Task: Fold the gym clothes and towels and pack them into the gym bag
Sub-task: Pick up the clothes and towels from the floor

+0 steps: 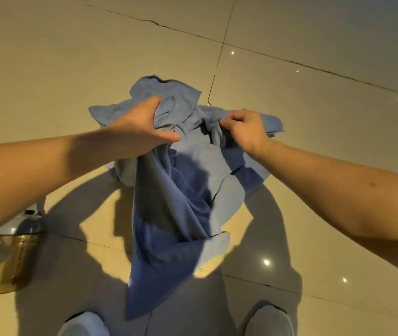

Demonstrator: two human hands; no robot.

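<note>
Both bare forearms reach forward, left grip [140, 131] and right grip [245, 129] pinching with curled fingers.

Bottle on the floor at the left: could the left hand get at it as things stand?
Likely not yet: the left hand grips the blue garment. The bottle sits near that forearm with nothing covering it, so letting go should free the way.

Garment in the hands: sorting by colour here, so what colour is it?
The garment is plain blue, no pattern; the head view shows it.
</note>
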